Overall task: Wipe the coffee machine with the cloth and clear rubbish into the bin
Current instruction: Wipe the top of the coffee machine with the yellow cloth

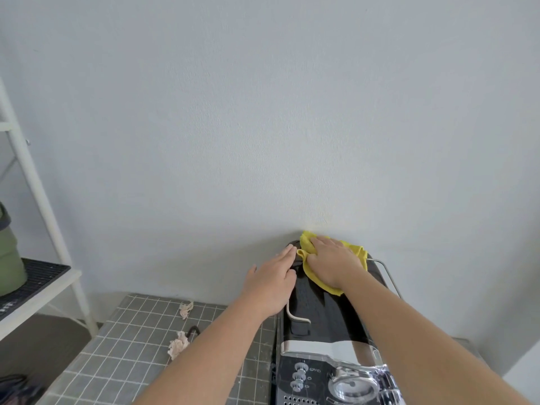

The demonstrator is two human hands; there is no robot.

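Note:
A black and silver coffee machine (318,323) stands on the grey tiled counter (122,346), against the wall. My right hand (330,261) presses a yellow cloth (309,270) flat onto the rear top of the machine. My left hand (271,282) lies flat on the machine's left top edge, fingers together and extended, holding nothing. Two crumpled pieces of paper rubbish lie on the counter to the left: one (186,308) near the wall, one (177,344) closer to me. No bin is in view.
A white shelf frame (43,211) stands at the left with a black mat (35,276) and a green container (8,267) on it. A dark object (14,384) sits at the bottom left corner. The plain grey wall is close behind the machine.

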